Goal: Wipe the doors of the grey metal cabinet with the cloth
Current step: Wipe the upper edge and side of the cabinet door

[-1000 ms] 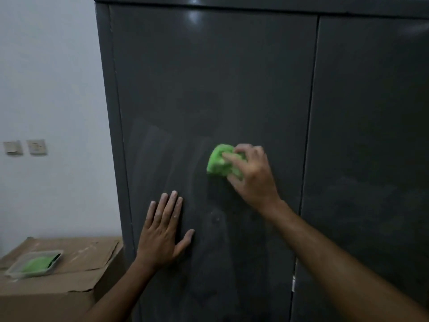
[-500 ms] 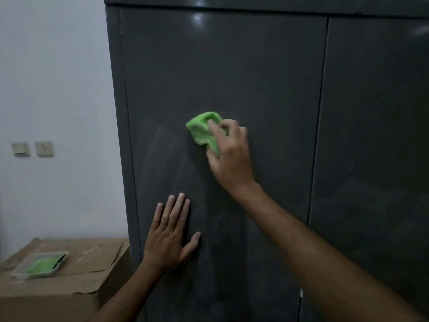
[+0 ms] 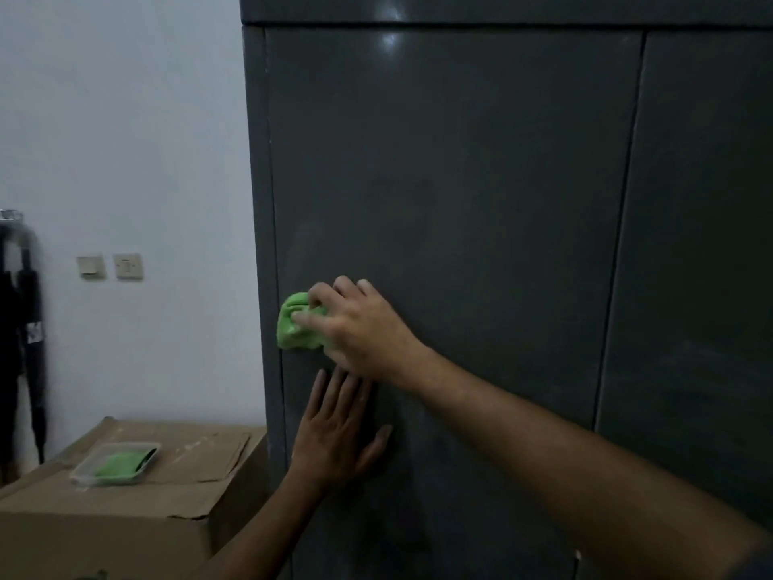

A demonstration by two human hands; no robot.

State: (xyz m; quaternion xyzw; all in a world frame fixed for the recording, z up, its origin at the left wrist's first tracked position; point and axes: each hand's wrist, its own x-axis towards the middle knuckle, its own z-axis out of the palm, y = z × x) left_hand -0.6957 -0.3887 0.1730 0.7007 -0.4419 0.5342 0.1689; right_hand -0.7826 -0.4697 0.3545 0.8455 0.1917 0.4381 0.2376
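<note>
Green cloth (image 3: pixel 298 324) sits bunched vs the left door (image 3: pixel 451 194) of the grey metal cabinet (image 3: pixel 255 161), close to the door's left edge, about mid-height in view. Right hand (image 3: pixel 359 328) has fingers curled over it, clutching the wad and pressing it to the metal — forearm comes in from lower right. Left hand (image 3: pixel 334 433) lies just below, palm flat on the same door, fingers straight & pointing up, thumb out to the right, holding nothing. Right door (image 3: pixel 702 244) is beyond the vertical seam, untouched by either hand. Beside the cabinet, lower left: cardboard box (image 3: pixel 125 508) w/ a clear plastic tray (image 3: pixel 83 475) on top, another green cloth inside. White wall (image 3: pixel 125 119) carries two switch plates (image 3: pixel 111 266) — dark umbrellas (image 3: pixel 25 328) hang at far left.
</note>
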